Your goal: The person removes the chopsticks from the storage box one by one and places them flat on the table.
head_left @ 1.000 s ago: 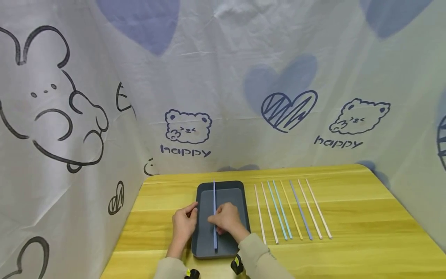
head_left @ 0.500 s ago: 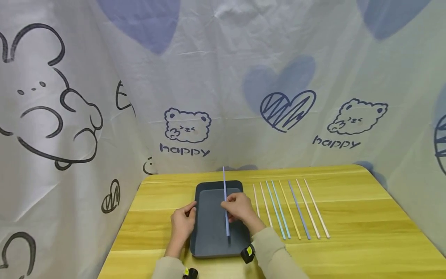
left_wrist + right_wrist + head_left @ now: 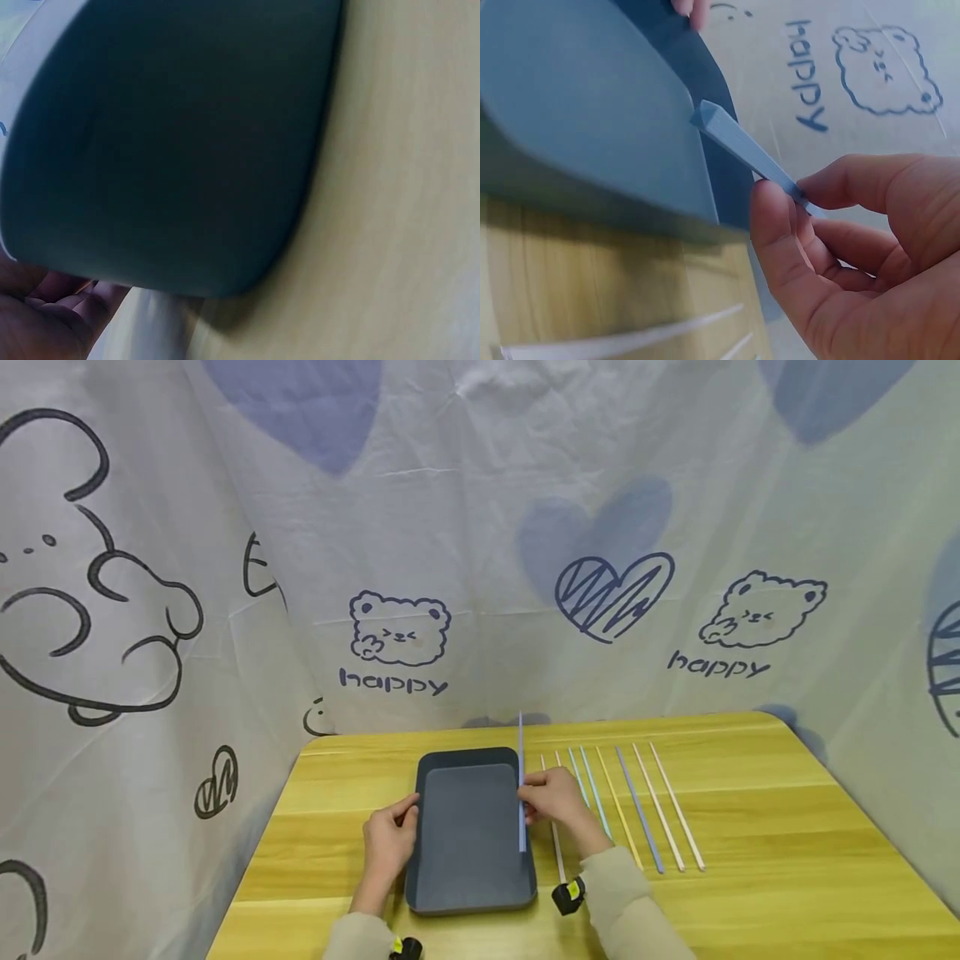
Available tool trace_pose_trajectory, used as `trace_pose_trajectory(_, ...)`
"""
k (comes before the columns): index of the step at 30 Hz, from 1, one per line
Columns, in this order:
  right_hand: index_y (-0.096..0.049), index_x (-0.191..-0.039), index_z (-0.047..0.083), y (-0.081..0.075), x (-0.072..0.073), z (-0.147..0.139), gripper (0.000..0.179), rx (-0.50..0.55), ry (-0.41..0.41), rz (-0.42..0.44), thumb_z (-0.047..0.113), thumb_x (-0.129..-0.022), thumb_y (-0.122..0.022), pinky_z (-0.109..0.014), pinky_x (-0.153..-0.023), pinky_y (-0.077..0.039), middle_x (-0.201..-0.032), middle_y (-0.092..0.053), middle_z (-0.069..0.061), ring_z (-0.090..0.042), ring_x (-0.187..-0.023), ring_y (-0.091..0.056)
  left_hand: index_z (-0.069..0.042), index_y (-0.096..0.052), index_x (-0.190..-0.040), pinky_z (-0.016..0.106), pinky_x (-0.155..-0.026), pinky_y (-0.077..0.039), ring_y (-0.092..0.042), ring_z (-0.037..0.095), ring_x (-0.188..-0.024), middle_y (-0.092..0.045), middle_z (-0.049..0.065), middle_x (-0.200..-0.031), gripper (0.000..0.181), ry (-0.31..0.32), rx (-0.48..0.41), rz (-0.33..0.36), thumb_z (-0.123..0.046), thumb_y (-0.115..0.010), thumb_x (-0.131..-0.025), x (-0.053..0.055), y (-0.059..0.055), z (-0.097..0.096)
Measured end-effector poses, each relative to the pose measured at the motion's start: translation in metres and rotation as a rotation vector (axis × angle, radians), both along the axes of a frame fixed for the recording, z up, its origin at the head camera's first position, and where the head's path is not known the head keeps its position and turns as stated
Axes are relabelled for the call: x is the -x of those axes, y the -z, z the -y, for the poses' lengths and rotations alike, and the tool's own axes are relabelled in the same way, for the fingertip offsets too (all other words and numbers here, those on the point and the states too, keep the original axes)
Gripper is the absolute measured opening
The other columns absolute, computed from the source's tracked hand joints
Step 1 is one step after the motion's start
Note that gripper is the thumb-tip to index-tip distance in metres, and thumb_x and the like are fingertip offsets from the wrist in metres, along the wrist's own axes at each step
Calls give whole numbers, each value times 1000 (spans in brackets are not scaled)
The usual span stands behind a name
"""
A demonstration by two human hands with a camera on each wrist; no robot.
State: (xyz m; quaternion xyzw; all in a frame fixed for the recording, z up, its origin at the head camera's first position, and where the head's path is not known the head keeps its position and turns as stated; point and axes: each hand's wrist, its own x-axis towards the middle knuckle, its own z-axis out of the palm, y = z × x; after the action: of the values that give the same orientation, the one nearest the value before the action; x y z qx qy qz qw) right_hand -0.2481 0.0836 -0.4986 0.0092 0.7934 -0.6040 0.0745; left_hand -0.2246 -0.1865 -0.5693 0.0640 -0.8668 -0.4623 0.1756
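Note:
My right hand pinches a purple chopstick between thumb and fingers, above the right rim of a dark grey tray. In the right wrist view the chopstick's thick square end points over the tray, with the fingers gripping further along it. At the tray's left side my left hand holds the rim with thumb and fingers. Close up in the left wrist view, the tray's wall hides part of that hand's fingers. No chopstick lies inside the tray.
Right of the tray, several chopsticks lie side by side: pale pink ones, light blue ones, a yellow one and another purple one. My right forearm covers some lower ends. A printed curtain stands behind the wooden table.
My right hand has lifted the purple chopstick from the tray and carried it right, to above the tray's right rim. The left hand has stayed at the tray's left rim.

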Motion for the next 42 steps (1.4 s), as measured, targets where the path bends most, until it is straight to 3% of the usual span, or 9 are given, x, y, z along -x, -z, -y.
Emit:
trace_pose_trajectory(7,-64,-133,-14,2,4,-22,44,10,42,19,1,-93,-62,-38,-61,-63,-90,-75,-23,-12,-53,-63,-6,-77,-126,21,-60,-49,-67,15,-75,-79,19,-116,26,11,7,11,-8,-67,-102,1,-3,1)
trace_pose_trajectory(17,-65,-134,-13,6,5,-52,44,-52,99,18,6,-94,-61,-35,-62,-62,-92,-74,-20,-14,-60,-61,-6,-77,-126,21,-57,-48,-63,12,-71,-79,20,-115,26,12,-1,16,-8,-67,-102,0,-3,1)
trace_pose_trajectory(31,-63,-136,-13,9,3,-103,46,-176,142,8,12,-97,-60,-36,-66,-62,-92,-72,-22,-16,-68,-63,-7,-79,-124,20,-61,-50,-68,16,-79,-79,18,-114,25,-11,19,1,-8,-69,-101,2,2,2)
trace_pose_trajectory(42,-62,-137,-12,13,-1,-145,49,-230,188,43,17,-99,-61,-29,-61,-58,-73,-68,-9,-14,-63,-62,-7,-80,-122,20,-63,-51,-70,17,-82,-80,17,-113,24,-15,4,8,-8,-70,-100,2,0,2)
